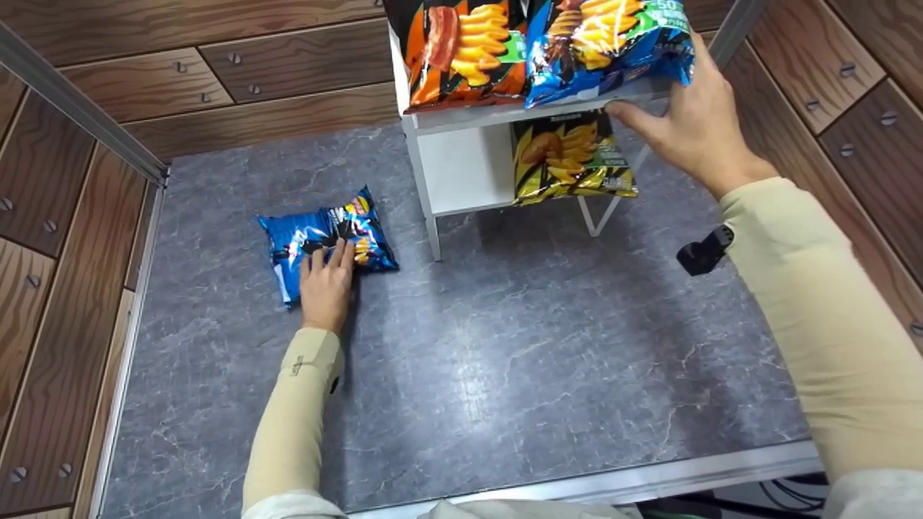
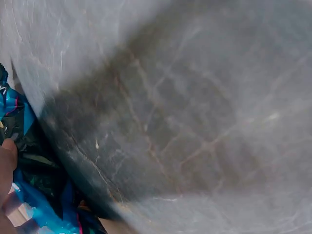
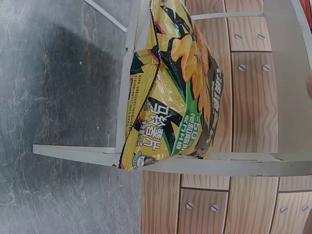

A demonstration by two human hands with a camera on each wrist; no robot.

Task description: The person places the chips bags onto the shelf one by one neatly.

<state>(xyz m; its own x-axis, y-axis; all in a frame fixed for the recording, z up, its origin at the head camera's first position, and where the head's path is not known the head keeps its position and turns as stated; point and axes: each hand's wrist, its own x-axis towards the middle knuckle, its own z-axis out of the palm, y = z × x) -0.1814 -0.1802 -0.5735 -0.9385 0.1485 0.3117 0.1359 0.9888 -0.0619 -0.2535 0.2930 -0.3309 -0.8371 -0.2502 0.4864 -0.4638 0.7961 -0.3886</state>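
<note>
A blue chip bag (image 1: 299,241) lies on the grey marbled tabletop, left of a white two-tier rack. My left hand (image 1: 328,281) rests on its near side, fingers extended over the wrapper. At the left wrist view's edge, a thumb touches the bag (image 2: 36,161). My right hand (image 1: 703,122) is at the rack's upper right corner, beside another blue chip bag (image 1: 606,50). Its thumb stretches toward the shelf's front edge; the other fingers are mostly hidden behind that bag. An orange chip bag (image 1: 469,58) stands to that bag's left. A yellow chip bag (image 3: 180,97) sits on the lower shelf.
The white rack (image 1: 461,173) stands on thin legs at the back of the tabletop (image 1: 469,360). Wood-patterned panels (image 1: 303,65) with printed screws enclose the back and sides. Dark cables (image 1: 786,497) show beyond the front edge at lower right.
</note>
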